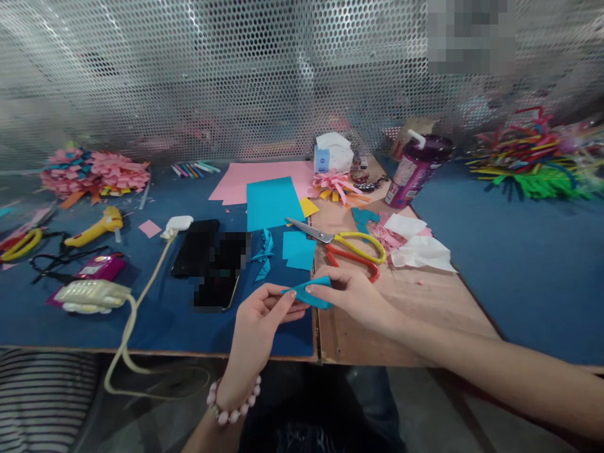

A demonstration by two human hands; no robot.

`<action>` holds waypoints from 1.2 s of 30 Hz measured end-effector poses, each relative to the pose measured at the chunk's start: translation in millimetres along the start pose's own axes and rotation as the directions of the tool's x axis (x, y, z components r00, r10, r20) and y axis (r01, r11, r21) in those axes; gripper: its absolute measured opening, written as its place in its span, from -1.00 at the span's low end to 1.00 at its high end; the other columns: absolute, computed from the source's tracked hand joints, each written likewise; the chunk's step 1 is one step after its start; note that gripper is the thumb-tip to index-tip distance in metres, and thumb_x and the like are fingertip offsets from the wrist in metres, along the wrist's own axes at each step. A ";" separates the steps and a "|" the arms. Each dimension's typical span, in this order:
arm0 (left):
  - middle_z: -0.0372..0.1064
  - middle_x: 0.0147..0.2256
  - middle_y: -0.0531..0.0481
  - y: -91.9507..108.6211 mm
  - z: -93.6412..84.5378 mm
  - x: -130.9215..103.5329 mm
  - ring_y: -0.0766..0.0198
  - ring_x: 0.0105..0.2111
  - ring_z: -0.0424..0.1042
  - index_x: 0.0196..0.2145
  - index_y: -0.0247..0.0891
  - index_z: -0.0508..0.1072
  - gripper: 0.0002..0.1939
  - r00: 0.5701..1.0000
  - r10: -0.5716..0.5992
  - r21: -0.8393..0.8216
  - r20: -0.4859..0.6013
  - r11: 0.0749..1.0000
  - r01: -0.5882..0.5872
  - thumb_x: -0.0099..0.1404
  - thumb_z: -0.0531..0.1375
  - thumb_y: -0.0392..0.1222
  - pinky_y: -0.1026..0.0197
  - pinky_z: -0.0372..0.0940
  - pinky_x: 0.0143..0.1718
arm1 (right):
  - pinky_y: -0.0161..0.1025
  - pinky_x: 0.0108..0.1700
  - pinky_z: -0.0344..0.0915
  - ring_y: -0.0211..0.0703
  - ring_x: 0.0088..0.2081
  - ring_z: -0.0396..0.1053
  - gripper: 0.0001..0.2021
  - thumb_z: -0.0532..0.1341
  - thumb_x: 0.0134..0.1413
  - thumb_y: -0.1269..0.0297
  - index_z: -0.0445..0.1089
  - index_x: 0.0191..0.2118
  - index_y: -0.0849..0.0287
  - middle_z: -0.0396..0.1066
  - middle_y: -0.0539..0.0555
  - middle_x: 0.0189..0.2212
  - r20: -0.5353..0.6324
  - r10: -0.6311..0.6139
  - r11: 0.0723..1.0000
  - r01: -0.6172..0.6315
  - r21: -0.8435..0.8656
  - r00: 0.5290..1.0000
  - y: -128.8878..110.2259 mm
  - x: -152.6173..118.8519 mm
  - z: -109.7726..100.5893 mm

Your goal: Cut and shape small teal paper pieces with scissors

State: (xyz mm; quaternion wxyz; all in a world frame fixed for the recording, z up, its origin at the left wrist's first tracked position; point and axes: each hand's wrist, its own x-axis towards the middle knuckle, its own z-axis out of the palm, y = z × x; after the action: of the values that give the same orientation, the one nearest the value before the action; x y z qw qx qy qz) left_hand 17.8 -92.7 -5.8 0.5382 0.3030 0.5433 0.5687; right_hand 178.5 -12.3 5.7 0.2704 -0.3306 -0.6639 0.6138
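Folded blue paper (pixel 309 297) — left hand (pixel 262 313) pinching left part, right hand (pixel 353 298) pinching right — both narrow on it.

Your grip: your left hand (pixel 262 314), a pink beaded bracelet (pixel 233 416) at its wrist, and your right hand (pixel 352 299) pinch a small folded blue paper piece (pixel 314 293) in their fingers.
Worktop (pixel 438 296), wooden side: metal scissors (pixel 321 234) with one yellow and one red handle lie just beyond your right hand.
Worktop, blue side: two black rectangular phones (pixel 189 251) lie left of your left hand.
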 end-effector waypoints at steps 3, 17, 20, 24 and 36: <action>0.52 -0.40 -0.09 -0.3 -0.3 0.1 0.17 -0.34 0.55 -0.36 -0.37 0.43 -0.76 1.000 0.000 -0.002 0.000 1.000 0.000 0.15 0.28 -0.11 0.20 0.47 -0.27 | -0.28 -0.34 0.22 -0.29 -0.40 0.26 -0.77 0.25 0.04 0.11 0.39 -0.42 0.19 0.33 -0.03 -0.47 -0.001 -0.008 1.000 0.008 0.008 1.000 -0.2 -0.2 -0.2; 0.53 -0.43 -0.12 -1.3 -0.5 0.3 0.09 -0.35 0.56 -0.39 -0.36 0.41 -0.74 1.000 -0.009 -0.002 -0.021 1.000 0.009 0.12 0.30 -0.09 0.15 0.48 -0.29 | -0.27 -0.34 0.21 -0.28 -0.41 0.26 -0.81 0.25 0.05 0.16 0.38 -0.45 0.17 0.32 -0.02 -0.46 -0.009 -0.020 1.000 0.020 0.002 1.000 -2.6 -0.4 1.5; 0.53 -0.44 -0.13 -1.6 -0.5 0.6 0.07 -0.35 0.56 -0.39 -0.37 0.41 -0.73 1.000 -0.012 -0.009 -0.020 1.000 0.012 0.11 0.30 -0.08 0.14 0.48 -0.29 | -0.26 -0.34 0.22 -0.27 -0.40 0.26 -0.81 0.25 0.04 0.15 0.39 -0.44 0.17 0.33 -0.02 -0.45 -0.009 -0.014 1.000 0.014 0.000 1.000 -2.9 -0.3 1.1; 0.53 -0.43 -0.14 -1.2 -1.1 0.5 0.07 -0.34 0.56 -0.38 -0.37 0.42 -0.73 1.000 -0.010 -0.015 -0.012 1.000 0.009 0.11 0.30 -0.08 0.15 0.47 -0.30 | -0.25 -0.32 0.22 -0.27 -0.38 0.27 -0.81 0.25 0.04 0.16 0.40 -0.44 0.17 0.33 -0.01 -0.44 -0.006 -0.034 0.999 0.034 0.009 0.999 -2.1 0.8 -0.4; 0.53 -0.44 -0.11 -2.0 -1.8 0.8 0.08 -0.34 0.56 -0.40 -0.35 0.41 -0.75 1.000 -0.012 -0.016 -0.006 1.000 0.012 0.12 0.29 -0.08 0.16 0.47 -0.30 | -0.25 -0.31 0.22 -0.26 -0.38 0.27 -0.83 0.26 0.04 0.18 0.41 -0.44 0.17 0.32 -0.01 -0.43 -0.001 -0.031 0.999 0.031 0.030 1.000 -4.1 -0.6 0.4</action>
State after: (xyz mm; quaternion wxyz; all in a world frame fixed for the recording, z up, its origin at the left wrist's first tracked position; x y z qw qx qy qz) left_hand 16.5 -92.9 -8.3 0.5423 0.2939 0.5421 0.5707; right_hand 178.2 -13.2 9.7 0.2851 -0.3163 -0.6596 0.6193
